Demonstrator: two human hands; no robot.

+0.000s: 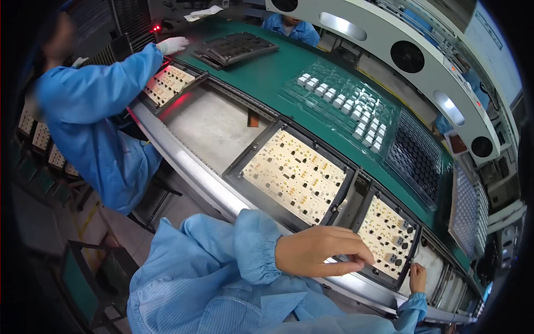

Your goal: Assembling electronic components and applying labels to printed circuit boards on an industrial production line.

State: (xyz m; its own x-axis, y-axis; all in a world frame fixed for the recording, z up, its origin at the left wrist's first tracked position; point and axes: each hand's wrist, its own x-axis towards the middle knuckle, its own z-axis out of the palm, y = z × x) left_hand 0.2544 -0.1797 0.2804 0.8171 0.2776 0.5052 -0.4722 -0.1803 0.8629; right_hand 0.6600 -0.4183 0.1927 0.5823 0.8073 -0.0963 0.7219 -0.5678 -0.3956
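Note:
My left hand (327, 250) reaches rightward with thumb and fingers apart and nothing seen between them. Its fingertips are at the left edge of a pale circuit board panel (384, 228) in a dark frame. Several dark, tall components (396, 242) stand along that panel's right side. My right hand (417, 277) is closed with fingers curled, beside the frame's lower right corner; what it pinches, if anything, is too small to tell. Left of it lies a larger pale circuit board panel (295, 175) in its own dark frame, set with small black parts.
Beyond the conveyor rail, a green bench (250, 83) bears a clear tray of white blocks (339, 100) and a tray of black round parts (414, 156). At left, a co-worker in blue (100, 111) reaches over another framed panel (167, 84). A white machine arch (384, 44) spans the far side.

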